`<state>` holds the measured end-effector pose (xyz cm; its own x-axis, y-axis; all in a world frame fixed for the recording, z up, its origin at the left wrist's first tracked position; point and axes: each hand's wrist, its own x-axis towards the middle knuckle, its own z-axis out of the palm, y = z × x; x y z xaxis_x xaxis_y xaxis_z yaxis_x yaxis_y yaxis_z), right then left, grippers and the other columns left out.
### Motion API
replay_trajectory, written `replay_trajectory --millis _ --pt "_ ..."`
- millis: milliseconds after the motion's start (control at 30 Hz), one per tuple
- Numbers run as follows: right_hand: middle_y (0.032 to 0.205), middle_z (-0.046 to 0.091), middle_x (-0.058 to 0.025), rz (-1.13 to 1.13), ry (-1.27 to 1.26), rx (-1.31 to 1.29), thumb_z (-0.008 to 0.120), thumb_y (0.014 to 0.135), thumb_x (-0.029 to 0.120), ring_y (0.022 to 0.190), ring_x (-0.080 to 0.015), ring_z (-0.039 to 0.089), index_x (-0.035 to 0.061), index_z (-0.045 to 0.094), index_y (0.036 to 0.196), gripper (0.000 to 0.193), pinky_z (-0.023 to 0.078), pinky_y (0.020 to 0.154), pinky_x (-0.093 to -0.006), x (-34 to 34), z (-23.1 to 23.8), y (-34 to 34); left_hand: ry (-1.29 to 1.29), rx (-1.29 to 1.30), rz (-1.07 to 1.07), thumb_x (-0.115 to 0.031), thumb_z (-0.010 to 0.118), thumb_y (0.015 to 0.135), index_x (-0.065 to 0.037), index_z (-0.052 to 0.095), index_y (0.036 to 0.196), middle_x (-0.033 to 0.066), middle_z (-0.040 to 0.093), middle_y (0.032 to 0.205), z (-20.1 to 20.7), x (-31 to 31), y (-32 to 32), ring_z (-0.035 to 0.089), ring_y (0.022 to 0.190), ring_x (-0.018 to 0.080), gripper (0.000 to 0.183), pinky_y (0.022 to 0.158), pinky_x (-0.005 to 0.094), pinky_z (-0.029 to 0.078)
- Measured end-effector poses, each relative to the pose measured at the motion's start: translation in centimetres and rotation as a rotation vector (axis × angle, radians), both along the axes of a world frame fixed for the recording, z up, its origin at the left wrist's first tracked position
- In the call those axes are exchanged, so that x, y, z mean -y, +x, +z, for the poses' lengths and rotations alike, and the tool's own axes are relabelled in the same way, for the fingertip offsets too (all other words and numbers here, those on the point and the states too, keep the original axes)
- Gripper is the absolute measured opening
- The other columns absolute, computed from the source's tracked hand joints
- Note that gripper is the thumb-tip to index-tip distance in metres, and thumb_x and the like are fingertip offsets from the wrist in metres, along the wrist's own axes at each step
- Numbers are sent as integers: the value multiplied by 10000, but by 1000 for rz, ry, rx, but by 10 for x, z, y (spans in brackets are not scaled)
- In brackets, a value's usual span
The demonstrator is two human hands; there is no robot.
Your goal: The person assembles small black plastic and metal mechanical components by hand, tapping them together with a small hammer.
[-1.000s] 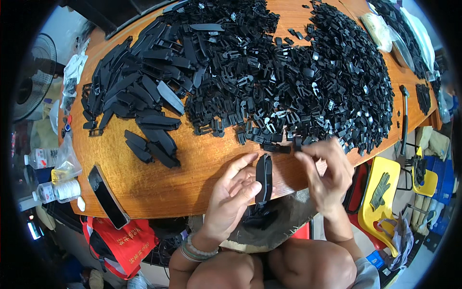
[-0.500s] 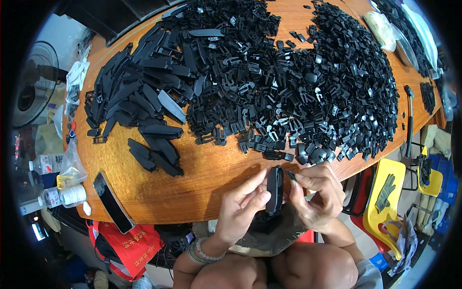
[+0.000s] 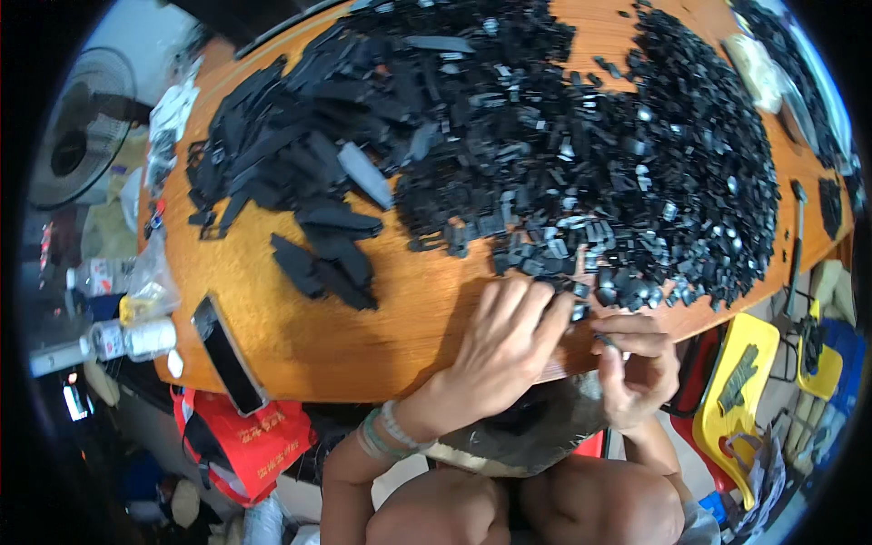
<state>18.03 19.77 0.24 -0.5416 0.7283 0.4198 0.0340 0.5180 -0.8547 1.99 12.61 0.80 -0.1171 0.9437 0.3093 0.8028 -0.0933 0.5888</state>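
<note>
My left hand (image 3: 510,338) reaches over the table's front edge. Its fingers lie apart at the near rim of a heap of small black plastic clips (image 3: 490,173); the thumb and what lies under the palm are hidden. To its right, my right hand (image 3: 643,371) is closed in a pinch on a small black plastic piece (image 3: 604,340), mostly covered by the fingers. Longer black plastic pieces (image 3: 291,136) are heaped at the left, with a few (image 3: 331,263) lying apart nearer me. Small black caps (image 3: 708,191) make up the heap's right side.
A phone (image 3: 227,354) lies by the table's left front edge, near bottles (image 3: 145,338) and a clear plastic bag (image 3: 153,282). A long-handled tool (image 3: 797,241) rests at the right edge. Below are a red bag (image 3: 250,440) and a yellow chair (image 3: 745,391) with a glove (image 3: 740,381).
My left hand has moved forward and right to the heap's edge; the long black piece it held no longer shows. My right hand has shifted slightly right, still pinching. The view has shifted.
</note>
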Motion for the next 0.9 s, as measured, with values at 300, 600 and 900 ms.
replay_trajectory --millis 300,600,900 --pt "815 631 -190 15 -16 19 609 788 -91 665 -201 596 -54 515 892 145 479 597 -275 -1 -6 7 -113 -293 606 58 603 785 -44 614 1104 152 533 971 22 74 -67 570 824 285 336 664 386 479" --pt "844 592 -185 139 0 24 551 819 -114 692 -183 555 -33 480 912 142 469 632 -267 4 1 -5 -135 -351 427 76 607 727 -1 591 1080 176 539 1020 22 91 -90 556 842 299 362 724 379 470" --pt "785 654 -174 359 52 26 648 748 -54 673 -271 651 -10 544 860 160 515 588 -335 19 1 -13 166 -99 997 -457 469 954 -35 509 1322 270 323 1453 33 66 -305 279 1380 363 561 1107 413 244"
